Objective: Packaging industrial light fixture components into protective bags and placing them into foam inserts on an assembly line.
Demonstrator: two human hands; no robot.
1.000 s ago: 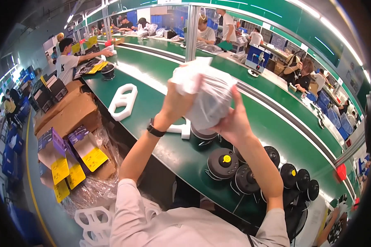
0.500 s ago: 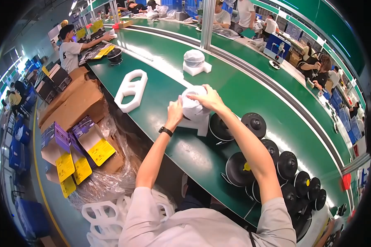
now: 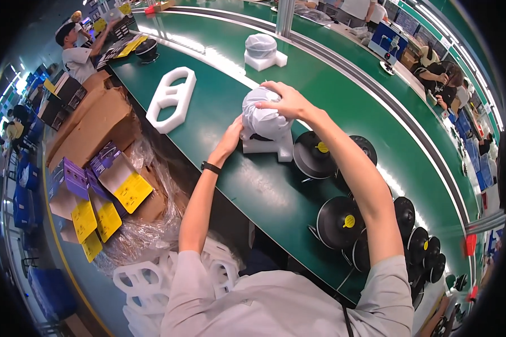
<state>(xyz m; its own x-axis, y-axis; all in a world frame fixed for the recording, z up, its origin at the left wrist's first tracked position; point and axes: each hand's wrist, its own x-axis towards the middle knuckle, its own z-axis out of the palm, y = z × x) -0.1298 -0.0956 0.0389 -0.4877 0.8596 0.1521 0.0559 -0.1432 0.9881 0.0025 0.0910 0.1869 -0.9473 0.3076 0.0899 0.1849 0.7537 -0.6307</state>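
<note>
In front of me, a round dark thing in a white wrapper (image 3: pixel 268 124) sits in a white foam piece (image 3: pixel 264 147) on the green table. My right hand (image 3: pixel 287 102) curves over its top and far side, thumb pressed on the wrapper. Against its left side rests my left hand (image 3: pixel 229 137), its fingertips partly hidden behind it. A little of the dark underside shows between wrapper and foam. Farther off stands a similar wrapped round thing (image 3: pixel 261 45) in its own foam piece. A white foam frame with two openings (image 3: pixel 166 109) lies to the left.
Several black domed units (image 3: pixel 338 222) crowd the table at right, under my right forearm. On the left are brown cardboard (image 3: pixel 104 132), open purple-and-yellow boxes (image 3: pixel 109 174) and clear plastic film. More foam frames (image 3: pixel 140 281) are stacked lower left. A co-worker (image 3: pixel 78 59) stands at the far left.
Both hands stay on the wrapped thing. My right hand has spread farther over its top, and my left has slid lower along its side. The whole view has shifted slightly.
</note>
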